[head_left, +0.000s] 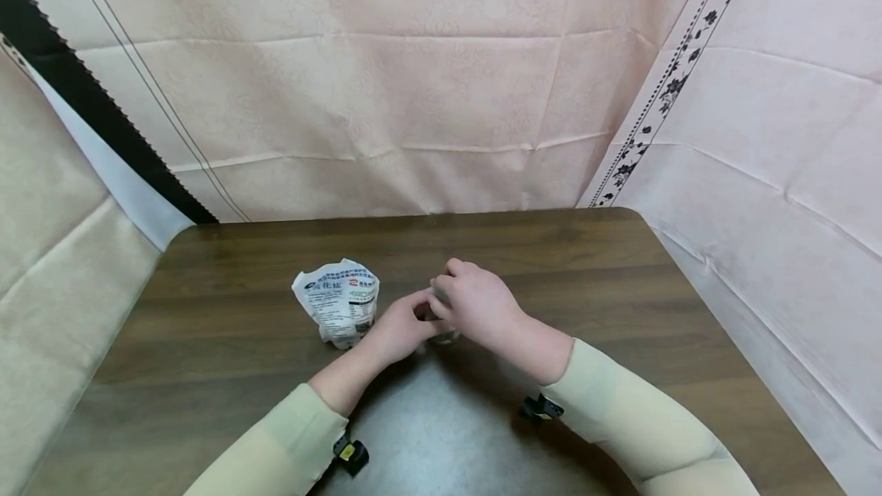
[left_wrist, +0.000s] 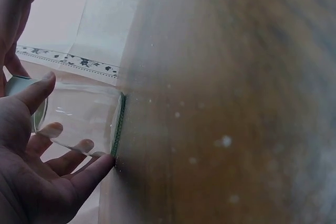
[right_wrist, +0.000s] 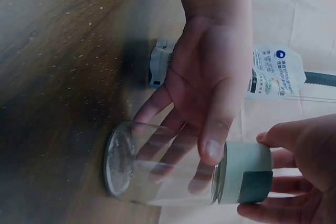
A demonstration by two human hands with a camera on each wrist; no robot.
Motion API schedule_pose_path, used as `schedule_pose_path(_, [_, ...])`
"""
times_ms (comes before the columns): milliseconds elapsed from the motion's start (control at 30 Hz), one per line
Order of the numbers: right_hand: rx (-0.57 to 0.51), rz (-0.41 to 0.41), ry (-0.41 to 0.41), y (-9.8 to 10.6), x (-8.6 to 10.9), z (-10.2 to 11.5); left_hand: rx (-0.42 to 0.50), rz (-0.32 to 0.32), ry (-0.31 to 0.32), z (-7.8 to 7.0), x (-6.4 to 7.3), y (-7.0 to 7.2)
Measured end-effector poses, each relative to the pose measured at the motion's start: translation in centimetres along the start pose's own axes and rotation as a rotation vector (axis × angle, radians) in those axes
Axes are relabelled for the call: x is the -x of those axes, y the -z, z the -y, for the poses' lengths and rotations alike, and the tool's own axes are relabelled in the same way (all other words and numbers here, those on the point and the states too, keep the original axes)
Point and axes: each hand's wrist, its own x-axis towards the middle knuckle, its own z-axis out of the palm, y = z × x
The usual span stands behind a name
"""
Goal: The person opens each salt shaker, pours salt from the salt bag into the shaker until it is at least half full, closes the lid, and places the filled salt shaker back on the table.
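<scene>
A clear glass jar stands upright on the table, with whitish residue visible at its base. It has a pale green lid with a darker green patch. My left hand holds the jar's body, its thumb on the near side and its fingers seen through the glass. Around the lid, the fingers of my right hand are curled, gripping it from above. In the head view the two hands mostly hide the jar.
To the left of my hands a white printed packet, crumpled at the top, stands on the wooden table. Small white specks show in the left wrist view. Pale cloth hangs behind the table and at both sides.
</scene>
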Motion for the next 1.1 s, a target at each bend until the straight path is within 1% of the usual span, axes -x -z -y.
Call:
schedule_pose_path(100, [-0.023, -0.031, 0.039, -0.3, 0.4, -0.4, 0.002, -0.007, 0.009, -0.1, 0.0, -0.2])
schedule_pose_path(200, [-0.050, -0.042, 0.076, -0.5, 0.4, -0.6, 0.000, -0.022, 0.009, -0.1, 0.1, -0.1])
schedule_pose_path(333, [-0.105, -0.031, 0.113, -0.6, 0.5, -1.1, 0.002, -0.031, -0.005, -0.1, 0.1, -0.1])
schedule_pose_path(500, [-0.188, -0.006, 0.151, -0.5, 0.6, -1.9, 0.034, -0.020, 0.009, -0.2, 0.0, -0.1])
schedule_pose_path(600, [-0.220, 0.030, 0.165, -0.5, 0.6, -2.4, 0.033, -0.011, 0.027, -0.3, 0.1, -0.1])
schedule_pose_path(700, [-0.248, 0.053, 0.157, -0.7, 0.7, -2.7, 0.019, 0.001, 0.045, -0.3, 0.0, 0.0])
schedule_pose_path(800, [-0.271, 0.051, 0.137, -1.0, 0.9, -2.8, 0.009, 0.007, 0.055, -0.2, 0.1, 0.0])
schedule_pose_path(867, [-0.278, 0.033, 0.122, -1.2, 1.1, -2.7, 0.008, 0.008, 0.050, -0.2, 0.0, 0.0])
schedule_pose_path(967, [-0.250, -0.016, 0.094, -1.3, 1.3, -2.4, 0.009, 0.012, 0.035, -0.2, 0.1, 0.0])
schedule_pose_path(1033, [-0.227, -0.043, 0.062, -1.2, 1.3, -2.1, 0.006, 0.015, 0.026, -0.2, 0.1, 0.0])
schedule_pose_path(1100, [-0.205, -0.051, 0.013, -1.1, 1.3, -1.8, 0.008, 0.017, 0.018, -0.2, 0.0, 0.0])
